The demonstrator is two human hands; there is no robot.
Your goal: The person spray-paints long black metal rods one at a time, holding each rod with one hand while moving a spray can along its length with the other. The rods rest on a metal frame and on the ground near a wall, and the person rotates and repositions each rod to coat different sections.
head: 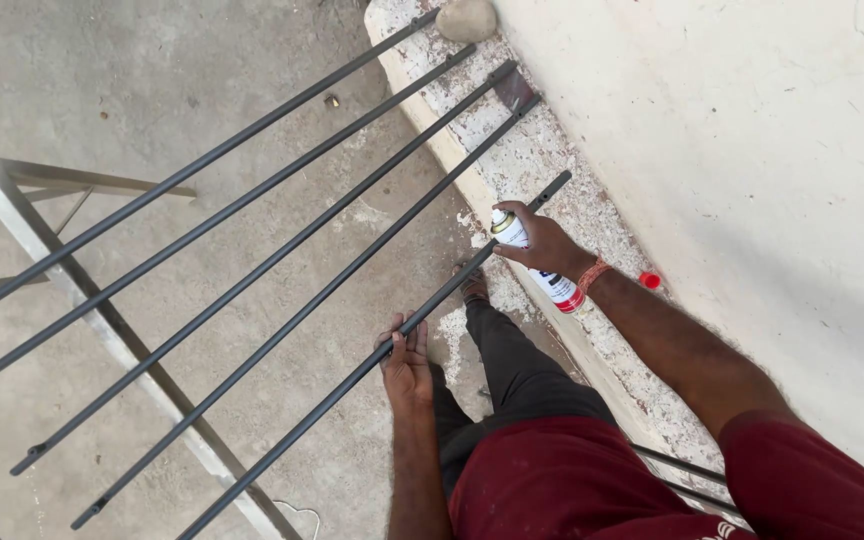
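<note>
My left hand (407, 362) is wrapped around the nearest dark metal bar (352, 375), fingers curled over the top at about mid-span, lower centre of frame. My right hand (544, 245) is clenched on a spray can (535, 262) — white body, red band at the base, nozzle end toward the upper left, right beside the bar's upper end. The bar's long axis runs diagonally from the lower left of the frame up to centre right, where its tip (562, 180) rests on the flaky raised ledge (552, 150) at the foot of the wall (752, 130). Four more bars (252, 200) lie roughly parallel to it further left, all pointing the same way, upper ends on the ledge, lower parts crossing a light metal frame stand (102, 320). Judgement on handling: the bar looks like thin steel, rigid, moderately heavy for its length, likely to sag or swing if gripped at one end — mid-span hold is the balanced spot, and rolling it there would turn all faces up. If the surface is freshly coated it may be tacky or slick; I can't tell from here. The can is light, smooth, easy one-handed, index finger up near the nozzle. A red cap (650, 281) sits on the ledge just past my right wrist. A round stone (466, 18) sits at top centre on the ledge's far end.
</note>
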